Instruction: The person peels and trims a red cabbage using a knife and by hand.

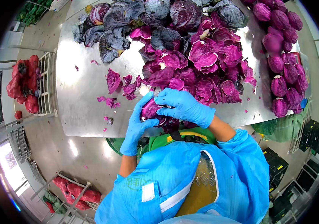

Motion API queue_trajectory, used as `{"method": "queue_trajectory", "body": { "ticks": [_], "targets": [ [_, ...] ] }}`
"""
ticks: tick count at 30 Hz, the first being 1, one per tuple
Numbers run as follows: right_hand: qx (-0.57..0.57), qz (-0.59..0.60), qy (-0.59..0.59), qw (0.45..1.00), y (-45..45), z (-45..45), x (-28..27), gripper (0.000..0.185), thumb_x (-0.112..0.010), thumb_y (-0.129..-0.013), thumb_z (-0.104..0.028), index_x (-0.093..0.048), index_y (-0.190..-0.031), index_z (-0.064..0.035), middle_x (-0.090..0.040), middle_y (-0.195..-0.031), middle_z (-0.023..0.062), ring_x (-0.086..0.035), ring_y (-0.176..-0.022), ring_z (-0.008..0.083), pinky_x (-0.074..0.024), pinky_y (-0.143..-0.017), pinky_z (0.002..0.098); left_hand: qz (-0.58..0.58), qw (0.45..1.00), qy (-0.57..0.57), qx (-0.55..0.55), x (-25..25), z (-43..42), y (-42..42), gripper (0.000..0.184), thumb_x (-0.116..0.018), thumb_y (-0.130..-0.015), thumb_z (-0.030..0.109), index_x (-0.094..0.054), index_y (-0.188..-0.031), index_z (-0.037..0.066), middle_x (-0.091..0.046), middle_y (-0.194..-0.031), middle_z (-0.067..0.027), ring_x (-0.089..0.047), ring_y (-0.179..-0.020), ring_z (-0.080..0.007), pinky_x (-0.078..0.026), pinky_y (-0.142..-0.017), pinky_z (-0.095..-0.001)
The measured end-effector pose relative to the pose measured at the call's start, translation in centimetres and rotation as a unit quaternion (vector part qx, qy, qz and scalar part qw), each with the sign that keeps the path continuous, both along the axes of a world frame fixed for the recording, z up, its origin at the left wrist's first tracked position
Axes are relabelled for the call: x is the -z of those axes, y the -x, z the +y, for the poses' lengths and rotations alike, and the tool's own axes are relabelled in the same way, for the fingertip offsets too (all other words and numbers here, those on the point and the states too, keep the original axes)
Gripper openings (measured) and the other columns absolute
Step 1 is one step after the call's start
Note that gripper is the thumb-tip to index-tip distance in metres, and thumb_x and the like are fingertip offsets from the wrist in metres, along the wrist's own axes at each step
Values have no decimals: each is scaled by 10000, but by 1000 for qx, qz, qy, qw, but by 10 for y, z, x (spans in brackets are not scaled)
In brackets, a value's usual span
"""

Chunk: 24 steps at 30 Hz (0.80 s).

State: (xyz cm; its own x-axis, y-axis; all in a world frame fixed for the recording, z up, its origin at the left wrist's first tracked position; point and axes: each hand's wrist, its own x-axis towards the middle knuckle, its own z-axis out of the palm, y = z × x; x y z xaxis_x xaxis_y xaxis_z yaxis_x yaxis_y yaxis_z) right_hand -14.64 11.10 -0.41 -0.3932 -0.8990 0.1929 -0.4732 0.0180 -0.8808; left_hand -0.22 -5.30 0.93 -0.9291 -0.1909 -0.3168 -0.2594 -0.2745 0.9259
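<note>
A red cabbage (151,110) is held over the table's near edge, between my two gloved hands. My left hand (135,125) wraps round its left side and underside, thumb pointing right. From the upper right my right hand (185,106) curls its fingers over a knife (160,107); the thin blade, seen nearly edge-on, crosses the front of the cabbage. Most of the handle is hidden in the glove. Just beyond both hands lies a heap of loose purple leaves (204,56), with smaller scraps (112,80) to the left.
Dark-leaved, untrimmed cabbages (185,15) cover the far side of the metal table (85,112). Smooth peeled cabbages (290,74) are piled along its right edge. Red sacks (25,84) sit on a rack at left; black crates (277,168) stand at lower right.
</note>
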Motion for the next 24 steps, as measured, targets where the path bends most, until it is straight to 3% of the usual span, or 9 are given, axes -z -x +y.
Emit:
{"method": "queue_trajectory", "body": {
  "ticks": [6,9,13,15,17,20,22,23,24],
  "targets": [
    [-36,142,-62,987,8,-1,-21,156,-675,-838,-236,-608,-917,-119,-586,-940,70,-630,-861,261,-538,-643,388,-11,992,113,58,10,-4,2,883,-784,-645,54,-435,-1455,106,-460,-1466,-88,-424,-1360,-236,-338,-1146,-380],
    [-71,263,-84,959,14,-1,-26,219,-720,-762,-171,-656,-965,-118,-638,-1028,29,-647,-842,225,-541,-622,356,-6,983,161,88,4,-6,5,869,-771,-652,59,-438,-1454,108,-455,-1472,-93,-402,-1381,-244,-314,-1158,-380],
    [15,283,13,959,20,0,-13,139,-705,-776,-168,-645,-887,-111,-636,-927,38,-640,-813,218,-536,-612,344,5,988,121,94,-4,-7,12,879,-768,-650,87,-433,-1463,108,-434,-1490,-118,-370,-1408,-263,-276,-1175,-384],
    [106,312,66,942,39,5,-11,107,-691,-783,-182,-621,-822,-111,-603,-813,46,-616,-725,223,-523,-573,339,41,971,188,139,-8,-9,8,898,-771,-642,100,-424,-1470,104,-426,-1497,-127,-367,-1411,-267,-266,-1180,-388],
    [277,204,101,934,77,22,-35,159,-731,-746,-55,-648,-879,-83,-661,-906,66,-666,-824,211,-561,-706,334,42,976,170,126,-5,-7,-1,900,-782,-627,137,-445,-1459,86,-415,-1506,-139,-358,-1416,-270,-253,-1185,-401],
    [363,232,27,902,83,28,-69,422,-733,-793,-72,-634,-1203,-57,-657,-987,110,-669,-848,244,-566,-743,338,0,999,38,39,-3,-2,-3,852,-780,-644,159,-477,-1436,71,-406,-1512,-144,-345,-1424,-270,-251,-1185,-410],
    [267,77,-36,960,55,33,-51,496,-756,-808,-106,-599,-1276,-61,-654,-1045,120,-672,-884,220,-559,-770,331,19,996,84,38,3,-5,-5,837,-778,-662,162,-474,-1437,69,-386,-1523,-144,-333,-1430,-278,-258,-1182,-410],
    [204,-56,23,977,38,32,-18,546,-806,-787,-179,-596,-1276,-55,-653,-1059,116,-668,-904,186,-552,-794,316,21,993,114,33,6,-5,-9,845,-778,-666,159,-464,-1445,77,-382,-1525,-143,-333,-1430,-280,-262,-1180,-410],
    [171,-151,-53,972,19,30,-20,619,-843,-750,-232,-589,-1280,-33,-648,-1089,123,-661,-974,191,-539,-850,311,24,989,144,27,7,-5,-12,852,-778,-669,157,-455,-1454,85,-379,-1526,-141,-332,-1429,-282,-267,-1179,-410]
  ]
}}
